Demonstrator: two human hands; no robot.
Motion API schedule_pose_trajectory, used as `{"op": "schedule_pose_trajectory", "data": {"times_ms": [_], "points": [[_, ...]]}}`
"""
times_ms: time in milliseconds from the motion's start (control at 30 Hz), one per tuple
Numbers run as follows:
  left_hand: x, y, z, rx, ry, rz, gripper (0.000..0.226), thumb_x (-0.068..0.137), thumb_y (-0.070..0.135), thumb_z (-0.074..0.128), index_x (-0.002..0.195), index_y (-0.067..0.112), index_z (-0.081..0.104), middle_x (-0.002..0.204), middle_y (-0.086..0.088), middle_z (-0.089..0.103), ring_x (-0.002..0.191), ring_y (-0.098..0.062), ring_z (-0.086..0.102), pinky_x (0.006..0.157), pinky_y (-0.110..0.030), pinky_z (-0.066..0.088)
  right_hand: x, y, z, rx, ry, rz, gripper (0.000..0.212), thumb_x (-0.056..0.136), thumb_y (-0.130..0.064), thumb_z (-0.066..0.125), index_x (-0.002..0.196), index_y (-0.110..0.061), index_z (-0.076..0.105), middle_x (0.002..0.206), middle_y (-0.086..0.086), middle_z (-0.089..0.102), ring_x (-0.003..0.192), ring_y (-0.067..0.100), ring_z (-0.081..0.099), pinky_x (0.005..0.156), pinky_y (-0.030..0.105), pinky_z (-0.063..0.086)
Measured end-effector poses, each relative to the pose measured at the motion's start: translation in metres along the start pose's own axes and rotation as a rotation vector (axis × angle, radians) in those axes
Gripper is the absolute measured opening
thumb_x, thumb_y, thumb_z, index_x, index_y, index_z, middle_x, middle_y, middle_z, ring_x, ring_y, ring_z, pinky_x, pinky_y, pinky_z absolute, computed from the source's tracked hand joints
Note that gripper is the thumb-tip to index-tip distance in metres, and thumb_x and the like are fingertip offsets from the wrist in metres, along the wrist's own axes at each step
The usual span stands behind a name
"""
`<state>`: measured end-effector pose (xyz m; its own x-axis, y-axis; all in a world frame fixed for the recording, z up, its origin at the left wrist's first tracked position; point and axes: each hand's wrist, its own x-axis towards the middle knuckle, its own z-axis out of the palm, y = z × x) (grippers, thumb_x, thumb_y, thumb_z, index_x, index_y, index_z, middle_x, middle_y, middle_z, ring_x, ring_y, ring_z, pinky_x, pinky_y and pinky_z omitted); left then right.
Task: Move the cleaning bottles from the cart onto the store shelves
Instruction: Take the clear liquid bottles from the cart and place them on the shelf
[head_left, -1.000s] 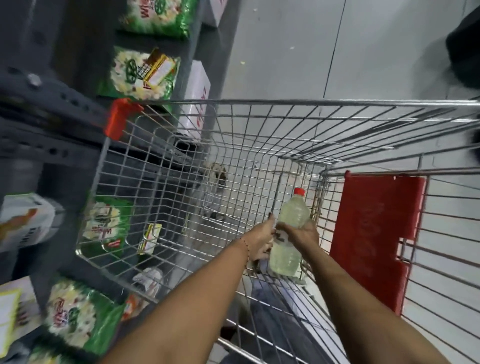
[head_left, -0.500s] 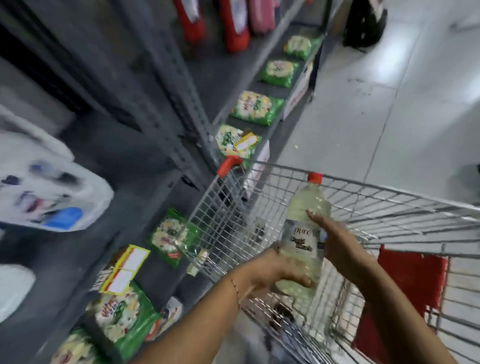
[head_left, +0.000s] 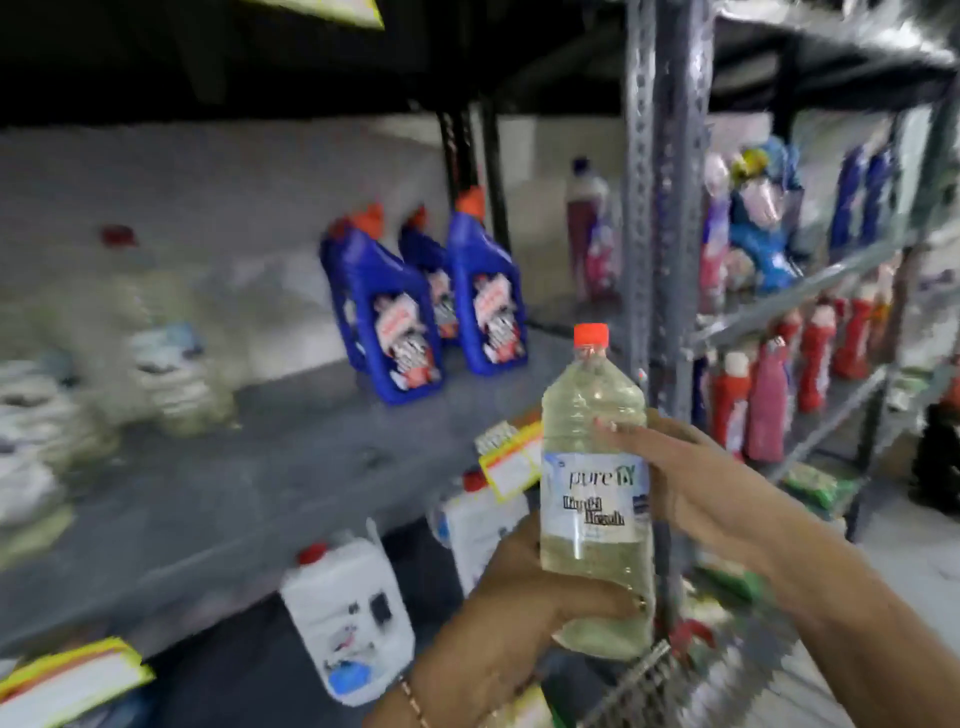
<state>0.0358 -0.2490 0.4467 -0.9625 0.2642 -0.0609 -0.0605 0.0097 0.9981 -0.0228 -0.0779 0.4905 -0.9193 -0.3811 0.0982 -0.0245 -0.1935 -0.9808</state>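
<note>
A clear bottle (head_left: 595, 457) of pale yellow liquid with a red cap and a white label stands upright in front of the grey shelf (head_left: 270, 467). My left hand (head_left: 524, 618) grips its lower part from the left. My right hand (head_left: 680, 478) rests against its right side at label height, fingers spread along it. Only a corner of the wire cart (head_left: 639, 686) shows at the bottom, below the bottle.
Three blue bottles (head_left: 415, 301) with orange caps stand at the back of the shelf, blurred clear bottles (head_left: 171, 358) to the left. White jugs (head_left: 348, 618) sit on the shelf below. A grey upright post (head_left: 665, 208) divides off shelves of red and pink bottles (head_left: 769, 384) to the right.
Both hands lifted the bottle out of the cart and up to shelf height. My view swung from the cart and floor up to the shelves.
</note>
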Motion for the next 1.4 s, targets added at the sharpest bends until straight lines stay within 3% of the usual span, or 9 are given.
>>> {"op": "schedule_pose_trajectory", "data": {"times_ms": [267,533,700,833,967,1067,1167,1333,1400], "points": [[-0.065,0.100,-0.065,0.031,0.233,0.262,0.056,0.056,-0.008,0.081,0.108,0.011,0.070,0.102,-0.013,0.077,0.101,-0.032,0.072,0.090,-0.049,0.057,0.021,-0.104,0.115,-0.158,-0.212,-0.250,0.039,0.081,-0.033,0.068,0.117,-0.018,0.071,0.118,0.011,0.074,0.112,0.032,0.069,0.101,0.052,0.050],[-0.105,0.111,-0.156,0.102,0.504,0.382,0.058,0.053,-0.024,0.074,0.099,0.011,0.071,0.099,-0.014,0.077,0.090,-0.025,0.073,0.077,-0.033,0.060,0.055,-0.095,0.233,-0.412,-0.408,-0.459,0.034,0.070,-0.010,0.085,0.096,-0.028,0.073,0.097,-0.005,0.080,0.090,0.009,0.076,0.074,0.019,0.058],[-0.123,0.094,-0.241,0.137,0.690,0.332,0.069,0.050,-0.016,0.081,0.112,0.011,0.068,0.109,-0.012,0.075,0.105,-0.028,0.070,0.086,-0.035,0.059,0.113,-0.059,0.309,-0.430,-0.443,-0.409,0.052,0.061,-0.012,0.091,0.108,-0.020,0.071,0.102,0.002,0.080,0.095,0.019,0.076,0.090,0.045,0.058],[-0.110,0.067,-0.259,0.232,0.800,0.225,0.051,0.054,0.005,0.088,0.098,0.021,0.068,0.105,-0.003,0.076,0.101,-0.020,0.071,0.096,-0.036,0.055,0.143,-0.025,0.312,-0.382,-0.326,-0.354,0.068,0.055,-0.018,0.093,0.116,-0.020,0.063,0.106,0.001,0.078,0.097,0.019,0.075,0.088,0.046,0.059],[-0.139,0.069,-0.254,0.511,1.313,0.435,0.043,0.058,0.019,0.089,0.084,0.028,0.056,0.089,0.008,0.061,0.079,-0.009,0.059,0.076,-0.014,0.049,0.151,-0.022,0.301,-0.363,-0.274,-0.399,0.072,0.064,-0.009,0.089,0.123,-0.026,0.051,0.110,-0.007,0.071,0.096,0.006,0.071,0.076,0.023,0.057],[-0.169,0.076,-0.267,0.598,1.633,0.465,0.086,0.048,0.038,0.092,0.117,0.023,0.043,0.114,0.003,0.046,0.107,-0.017,0.046,0.094,-0.033,0.043,0.158,0.006,0.306,-0.436,-0.241,-0.346,0.070,0.060,-0.011,0.091,0.118,-0.022,0.054,0.107,-0.004,0.072,0.093,0.009,0.070,0.077,0.027,0.057],[-0.170,0.079,-0.291,0.539,1.479,0.241,0.118,0.037,0.053,0.090,0.132,0.020,0.028,0.127,0.000,0.040,0.121,-0.019,0.040,0.104,-0.038,0.039,0.165,0.035,0.311,-0.509,-0.185,-0.311,0.053,0.052,-0.016,0.095,0.099,-0.025,0.073,0.091,-0.008,0.080,0.083,0.004,0.075,0.086,0.038,0.060],[-0.167,0.082,-0.324,0.456,1.303,0.145,0.092,0.038,0.034,0.094,0.109,0.020,0.036,0.103,0.005,0.062,0.096,-0.015,0.063,0.083,-0.032,0.053,0.171,0.041,0.310,-0.482,-0.168,-0.237,0.093,0.026,-0.048,0.098,0.111,-0.025,0.066,0.098,-0.006,0.078,0.088,0.010,0.075,0.085,0.038,0.060],[-0.172,0.084,-0.340,0.362,1.135,0.117,0.096,0.041,0.023,0.095,0.116,0.018,0.037,0.106,0.005,0.065,0.098,-0.013,0.065,0.090,-0.032,0.053,0.170,0.040,0.310,-0.465,-0.185,-0.236,0.080,0.032,-0.039,0.100,0.105,-0.028,0.067,0.093,-0.009,0.079,0.086,0.009,0.075,0.082,0.034,0.060]]}}
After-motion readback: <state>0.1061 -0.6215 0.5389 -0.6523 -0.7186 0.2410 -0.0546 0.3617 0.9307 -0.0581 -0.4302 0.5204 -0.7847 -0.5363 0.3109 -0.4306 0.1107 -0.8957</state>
